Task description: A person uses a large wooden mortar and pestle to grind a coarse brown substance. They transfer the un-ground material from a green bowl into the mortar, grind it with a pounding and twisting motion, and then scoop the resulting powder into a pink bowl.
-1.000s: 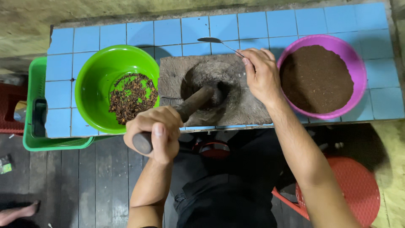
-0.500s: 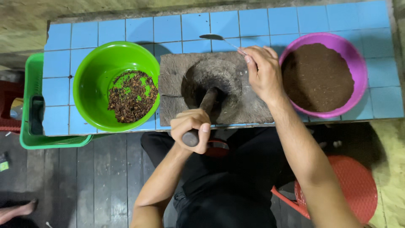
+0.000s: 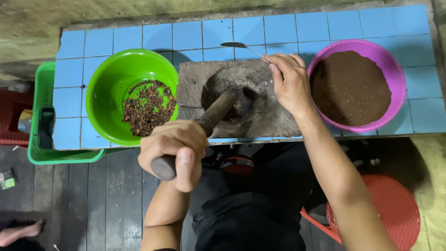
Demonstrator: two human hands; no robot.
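The left hand (image 3: 174,151) grips the pestle (image 3: 211,122) in the stone mortar (image 3: 241,100), the right hand (image 3: 290,83) pinches a spoon (image 3: 244,46); the purple bowl (image 3: 388,58) to its right looks full of ground powder, with whole bits left in the green bowl (image 3: 104,88).

Both hands closed — left hand (image 3: 174,148) fisted low, right hand (image 3: 290,83) extended.

small crumpled packet (image 3: 6,178) on dark floorboards, far left edge — greenish and pale, details too small
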